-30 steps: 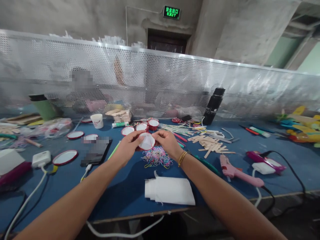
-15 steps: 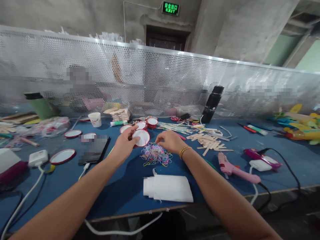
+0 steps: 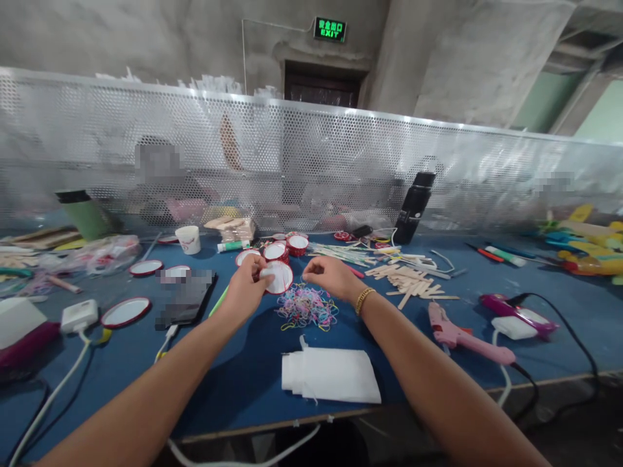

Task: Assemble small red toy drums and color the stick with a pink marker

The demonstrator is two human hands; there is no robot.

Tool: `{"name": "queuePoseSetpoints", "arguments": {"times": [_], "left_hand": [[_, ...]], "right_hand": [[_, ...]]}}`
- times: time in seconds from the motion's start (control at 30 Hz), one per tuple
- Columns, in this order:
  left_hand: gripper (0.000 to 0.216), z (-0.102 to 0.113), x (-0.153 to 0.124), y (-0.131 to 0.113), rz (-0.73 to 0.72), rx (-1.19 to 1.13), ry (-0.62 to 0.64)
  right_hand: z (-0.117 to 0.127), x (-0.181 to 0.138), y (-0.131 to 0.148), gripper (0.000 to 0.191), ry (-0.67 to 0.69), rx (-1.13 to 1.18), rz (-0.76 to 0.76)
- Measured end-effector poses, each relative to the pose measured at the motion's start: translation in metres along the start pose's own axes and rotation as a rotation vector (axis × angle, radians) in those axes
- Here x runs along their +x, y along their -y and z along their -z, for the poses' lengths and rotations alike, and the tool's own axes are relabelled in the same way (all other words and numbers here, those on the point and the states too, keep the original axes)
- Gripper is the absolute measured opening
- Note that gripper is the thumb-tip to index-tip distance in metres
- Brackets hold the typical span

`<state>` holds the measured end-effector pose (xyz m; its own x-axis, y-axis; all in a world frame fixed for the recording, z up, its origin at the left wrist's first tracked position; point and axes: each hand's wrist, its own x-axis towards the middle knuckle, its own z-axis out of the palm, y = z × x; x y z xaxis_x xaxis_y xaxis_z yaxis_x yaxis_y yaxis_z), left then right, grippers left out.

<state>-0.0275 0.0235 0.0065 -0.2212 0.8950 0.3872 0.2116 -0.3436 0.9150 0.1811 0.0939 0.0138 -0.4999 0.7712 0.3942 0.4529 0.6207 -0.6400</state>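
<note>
Disc (image 3: 281, 280) edge-pinched in left hand (image 3: 247, 287), seemingly for steadiness; loops (image 3: 308, 307) handy, six o'clock of right hand (image 3: 331, 276), pinch unclear.

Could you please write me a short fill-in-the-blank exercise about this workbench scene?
1. The left hand holds a white disc whose rim is coloured ____.
2. The gold bracelet is on the person's ____ wrist.
3. The lit sign shows the English word ____.

Missing words: red; right; EXIT.
</note>
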Motion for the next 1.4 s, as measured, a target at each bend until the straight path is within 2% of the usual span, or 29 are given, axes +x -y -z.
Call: {"name": "queuePoseSetpoints", "arguments": {"times": [0.17, 0.3, 0.4, 0.63, 0.8, 0.97, 1.1, 1.17, 1.23, 1.33, 1.4], "left_hand": [[0.01, 0.001, 0.0, 0.004, -0.027, 0.132, 0.026], [0.014, -0.003, -0.006, -0.007, -0.119, 0.221, 0.027], [0.01, -0.005, -0.01, -0.017, -0.18, 0.267, 0.054], [0.006, -0.005, -0.008, -0.013, -0.254, 0.285, 0.077], [0.009, -0.001, -0.007, -0.012, -0.29, 0.428, 0.074], [0.013, 0.004, -0.007, -0.019, -0.281, 0.622, -0.004], [0.014, 0.012, -0.003, -0.022, -0.231, 0.658, -0.071], [0.012, 0.015, -0.001, -0.023, -0.216, 0.667, -0.112], [0.012, 0.016, -0.001, -0.024, -0.213, 0.665, -0.131], [0.012, 0.013, -0.004, -0.023, -0.228, 0.661, -0.097], [0.014, 0.01, -0.006, -0.022, -0.246, 0.657, -0.056]], "right_hand": [[-0.006, 0.002, 0.003, 0.021, 0.005, 0.219, -0.032], [-0.012, 0.0, 0.01, 0.021, 0.05, 0.457, -0.061], [-0.017, -0.003, 0.016, 0.021, 0.076, 0.538, -0.061], [-0.024, -0.009, 0.024, 0.021, 0.069, 0.515, -0.042], [-0.026, -0.01, 0.025, 0.022, 0.1, 0.479, -0.012], [-0.018, -0.015, 0.04, 0.019, 0.086, 0.368, 0.172], [-0.012, -0.021, 0.053, 0.021, 0.17, 0.433, 0.266], [-0.012, -0.024, 0.056, 0.02, 0.222, 0.488, 0.242], [-0.013, -0.025, 0.056, 0.019, 0.283, 0.557, 0.153], [-0.016, -0.023, 0.05, 0.013, 0.374, 0.622, -0.069], [-0.018, -0.022, 0.045, 0.015, 0.437, 0.622, -0.13]]}}
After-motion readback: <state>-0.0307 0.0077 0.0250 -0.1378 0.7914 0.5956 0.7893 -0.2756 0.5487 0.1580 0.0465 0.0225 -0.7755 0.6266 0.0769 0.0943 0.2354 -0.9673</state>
